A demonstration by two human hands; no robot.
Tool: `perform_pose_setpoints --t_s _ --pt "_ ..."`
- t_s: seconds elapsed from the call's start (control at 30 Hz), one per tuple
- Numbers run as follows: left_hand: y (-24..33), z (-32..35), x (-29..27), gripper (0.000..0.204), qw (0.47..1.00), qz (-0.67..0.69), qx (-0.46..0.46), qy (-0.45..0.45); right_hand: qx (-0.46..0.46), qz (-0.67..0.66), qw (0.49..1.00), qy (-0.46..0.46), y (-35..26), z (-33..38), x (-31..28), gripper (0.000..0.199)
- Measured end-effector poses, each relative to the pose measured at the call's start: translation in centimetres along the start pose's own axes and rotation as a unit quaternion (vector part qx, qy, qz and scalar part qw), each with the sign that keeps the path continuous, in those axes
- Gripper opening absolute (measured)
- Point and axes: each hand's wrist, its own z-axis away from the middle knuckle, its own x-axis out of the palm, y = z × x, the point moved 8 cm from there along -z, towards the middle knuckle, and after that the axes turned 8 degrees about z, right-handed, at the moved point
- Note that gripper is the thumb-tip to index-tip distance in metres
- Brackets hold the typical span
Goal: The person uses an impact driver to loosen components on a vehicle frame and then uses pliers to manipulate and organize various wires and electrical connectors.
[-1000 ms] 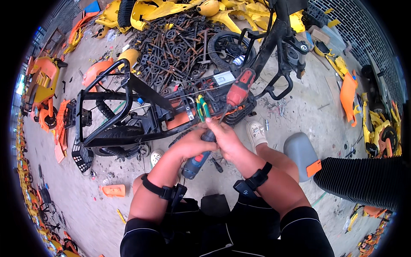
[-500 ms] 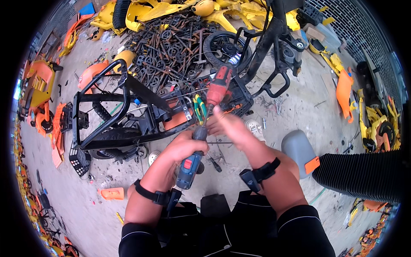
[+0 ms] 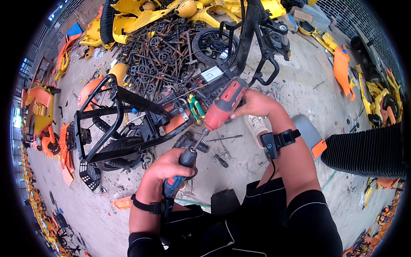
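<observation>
In my left hand (image 3: 169,165), fingers wrapped round its dark front end, is a blue-and-black power driver (image 3: 172,185). My right hand (image 3: 259,104) is closed round the back part of a red power driver (image 3: 224,103). The two tools face each other nose to nose. A thin metal bit (image 3: 200,139) spans the gap between their noses; I cannot tell which tool it is fixed in. Just beyond lie pliers with green and yellow handles (image 3: 196,108), on a black metal vehicle frame (image 3: 124,143).
A screwdriver (image 3: 220,159) lies on the floor before me. A heap of rusty metal parts (image 3: 158,55) and yellow plastic panels (image 3: 141,21) spread behind the frame. At right are a grey seat-like piece (image 3: 306,132), an orange phone-like object (image 3: 319,148) and a black ribbed hose (image 3: 364,150).
My right hand, blurred near the red driver's nose before, now grips its body. The red driver has swung rightward and closer. My left hand and the blue driver have moved lower; the whole view shifted.
</observation>
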Motion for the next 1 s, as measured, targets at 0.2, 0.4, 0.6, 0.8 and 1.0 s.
perform_pose_setpoints --t_s 0.2,0.4,0.6,0.8,1.0 --pt "0.0 0.3 0.7 0.024 1.000 0.015 -0.002 -0.007 0.011 -0.064 0.998 0.014 0.6 0.5 0.9 0.077" --pt "-0.3 0.6 1.2 0.025 1.000 0.023 -0.009 -0.006 0.070 -0.056 0.996 -0.016 0.0 1.6 1.2 0.072" --pt "-0.8 0.8 1.3 0.025 0.999 0.037 -0.023 0.001 0.116 -0.159 0.980 0.016 1.6 1.7 1.8 0.067" --pt "-0.6 0.8 1.7 0.023 0.998 0.008 -0.039 0.051 0.084 -0.179 0.980 0.019 2.2 1.2 1.4 0.066" --pt "0.4 0.0 1.6 0.023 0.992 -0.049 -0.027 0.116 0.051 0.206 0.914 0.344 2.3 3.3 -0.6 0.070"
